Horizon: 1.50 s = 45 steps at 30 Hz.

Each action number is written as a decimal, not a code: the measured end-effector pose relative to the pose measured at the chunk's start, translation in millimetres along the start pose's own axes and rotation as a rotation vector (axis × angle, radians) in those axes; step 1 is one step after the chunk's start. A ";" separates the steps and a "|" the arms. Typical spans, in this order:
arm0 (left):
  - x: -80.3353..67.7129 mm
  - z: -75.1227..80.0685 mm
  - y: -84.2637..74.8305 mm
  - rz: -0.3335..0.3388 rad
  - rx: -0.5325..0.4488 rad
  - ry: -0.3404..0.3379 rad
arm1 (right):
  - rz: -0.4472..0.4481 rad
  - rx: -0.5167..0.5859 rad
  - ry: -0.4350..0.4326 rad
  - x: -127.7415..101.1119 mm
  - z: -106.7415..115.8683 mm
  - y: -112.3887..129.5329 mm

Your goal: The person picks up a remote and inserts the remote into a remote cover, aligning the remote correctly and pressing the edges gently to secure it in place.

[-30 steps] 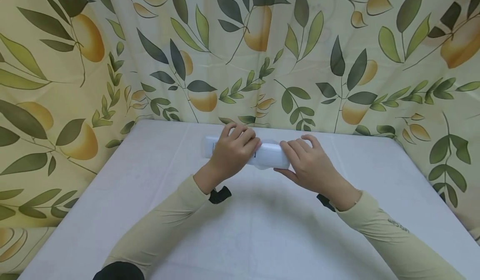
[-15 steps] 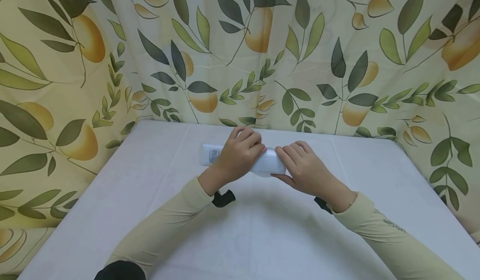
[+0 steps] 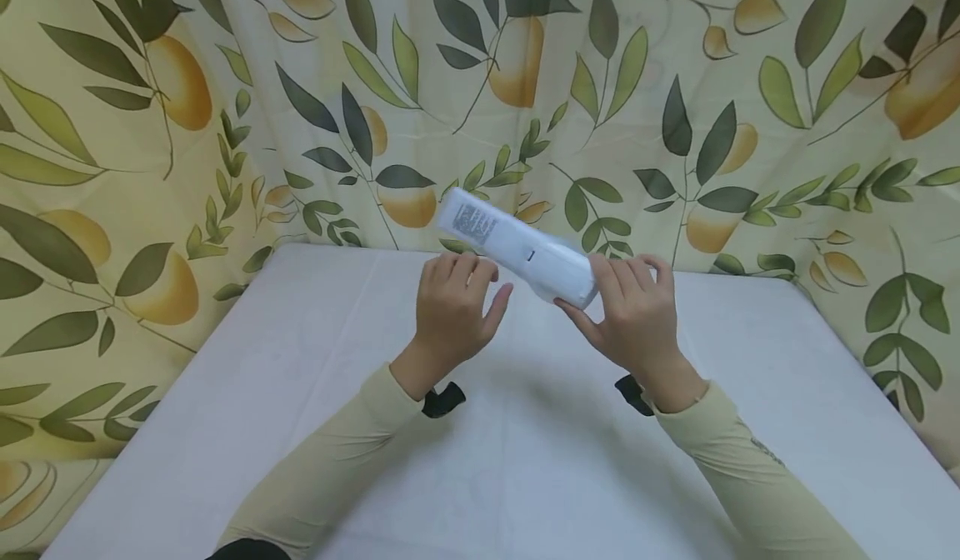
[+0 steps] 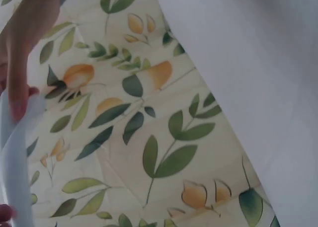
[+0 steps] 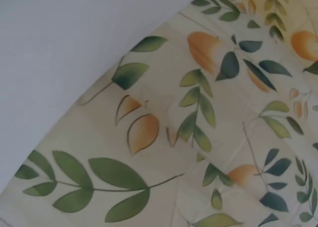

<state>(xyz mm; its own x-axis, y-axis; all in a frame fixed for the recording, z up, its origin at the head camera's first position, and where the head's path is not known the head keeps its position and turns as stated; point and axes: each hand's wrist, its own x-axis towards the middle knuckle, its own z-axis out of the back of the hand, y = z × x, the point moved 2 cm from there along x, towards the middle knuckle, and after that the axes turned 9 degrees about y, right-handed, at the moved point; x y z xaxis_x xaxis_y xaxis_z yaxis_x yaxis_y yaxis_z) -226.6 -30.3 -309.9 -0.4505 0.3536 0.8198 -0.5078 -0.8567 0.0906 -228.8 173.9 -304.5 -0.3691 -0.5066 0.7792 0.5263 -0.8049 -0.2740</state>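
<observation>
A long white object [image 3: 517, 247] with a grey printed label at its narrow end and a small dark mark near its middle is tilted up to the left in the head view. Its exact kind does not show. My right hand [image 3: 637, 318] grips the wider lower end, thumb below and fingers over it. Below the narrow end, my left hand [image 3: 453, 310] has its fingers loosely bent and its thumb spread, holding nothing. In the left wrist view, part of the left hand [image 4: 25, 43] overlaps the white object [image 4: 15, 162] at the left edge. The right wrist view shows no clear hand.
A white cloth-covered table [image 3: 510, 460] lies under both arms. Behind it and to its sides hangs a curtain [image 3: 645, 168] printed with leaves and orange fruit. Black straps [image 3: 444, 400] sit at both wrists.
The left hand has let go of the white object and drawn slightly left. From lying level between both hands, the object has swung up at its labelled end, now held by the right hand alone.
</observation>
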 end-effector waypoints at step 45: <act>6.3 4.4 -16.9 -0.295 -0.010 -0.005 | -0.168 -0.003 0.037 7.2 -0.5 19.2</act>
<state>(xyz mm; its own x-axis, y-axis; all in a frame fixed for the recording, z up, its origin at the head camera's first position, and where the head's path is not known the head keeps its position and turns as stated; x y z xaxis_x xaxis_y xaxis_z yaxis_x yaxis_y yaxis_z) -217.7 -15.3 -303.7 -0.2785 0.5854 0.7614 -0.6237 -0.7131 0.3201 -221.7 154.6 -304.5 -0.4795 -0.3761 0.7929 0.4530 -0.8799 -0.1434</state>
